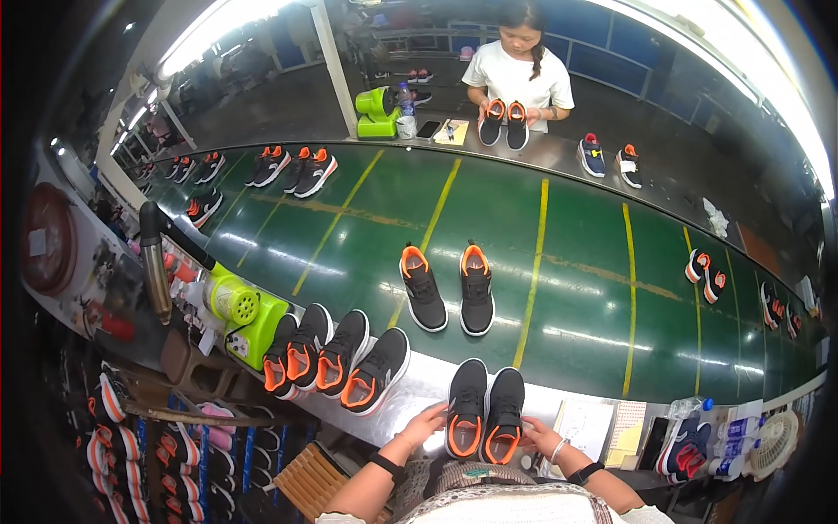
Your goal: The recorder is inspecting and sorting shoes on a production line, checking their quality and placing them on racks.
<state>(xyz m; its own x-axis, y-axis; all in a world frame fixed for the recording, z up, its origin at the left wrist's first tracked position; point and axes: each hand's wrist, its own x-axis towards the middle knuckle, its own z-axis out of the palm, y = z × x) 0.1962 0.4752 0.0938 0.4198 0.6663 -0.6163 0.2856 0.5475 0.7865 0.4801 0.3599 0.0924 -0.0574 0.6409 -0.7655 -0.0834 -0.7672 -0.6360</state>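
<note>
A pair of black sneakers with orange linings, the left sneaker (467, 389) and the right sneaker (504, 397), stands side by side at the near metal ledge, heels toward me. My left hand (425, 425) is beside the left sneaker, its fingers stretched toward the shoe's side. On the other side, my right hand (543, 437) has its fingers apart at the right sneaker's heel. Neither hand is wrapped round a shoe; whether the fingertips touch is hard to tell. Ahead on the green conveyor belt (576, 301) stands another matching pair (425, 293).
Several black sneakers (336, 358) line the ledge at left, beside a green hot-air blower (249, 314) with a metal nozzle. Papers (587, 424) and a navy shoe (683, 450) lie at right. Across the belt, a person (524, 74) holds two sneakers. Shoe racks (175, 454) stand lower left.
</note>
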